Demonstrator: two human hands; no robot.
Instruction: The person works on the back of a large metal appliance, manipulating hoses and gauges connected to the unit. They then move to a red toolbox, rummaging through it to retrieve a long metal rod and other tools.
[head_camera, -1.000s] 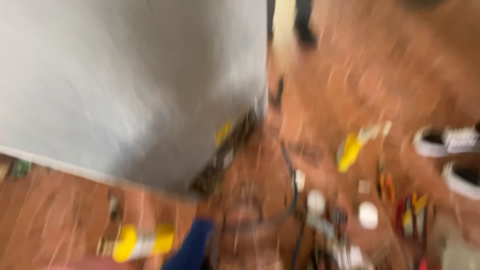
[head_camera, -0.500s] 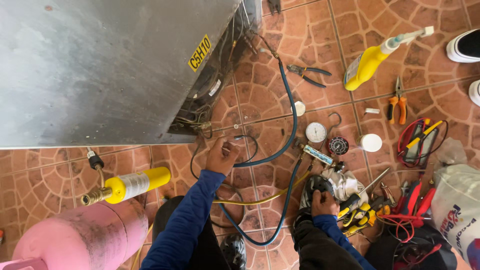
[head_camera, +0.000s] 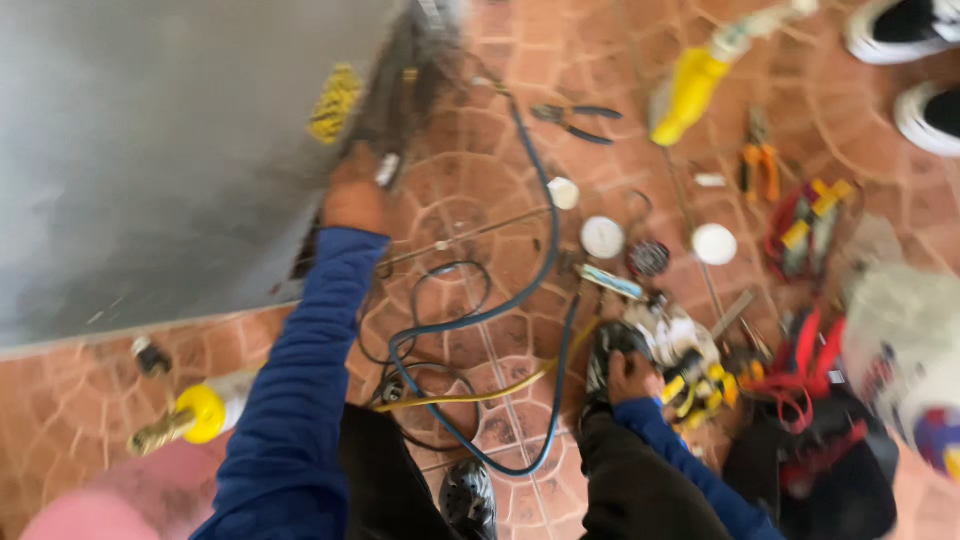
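My left hand (head_camera: 353, 196), in a blue sleeve, reaches up to the open lower corner of a big grey metal cabinet (head_camera: 150, 150), where dark parts and wires show beside a yellow label (head_camera: 335, 102). Blur hides its fingers. My right hand (head_camera: 632, 376) rests at my knee, closed on the black round body of a gauge set (head_camera: 604, 352) with white and yellow parts (head_camera: 690, 365). A blue hose (head_camera: 530, 280) runs from the cabinet corner down in a loop across the floor. A yellow hose (head_camera: 480, 395) crosses it.
On the brick-tiled floor lie a yellow spray bottle (head_camera: 690, 85), dark pliers (head_camera: 575, 118), orange pliers (head_camera: 760, 165), white discs (head_camera: 603, 237), red-and-yellow tools (head_camera: 805, 225), a white bag (head_camera: 905, 335), a yellow-topped canister (head_camera: 200, 412) and a pink cylinder (head_camera: 90, 505). Another person's shoes (head_camera: 930, 70) stand top right.
My left hand has moved from the hoses on the floor up to the cabinet's open corner. The view has shifted slightly and blurred. My right hand stays on the gauge set.
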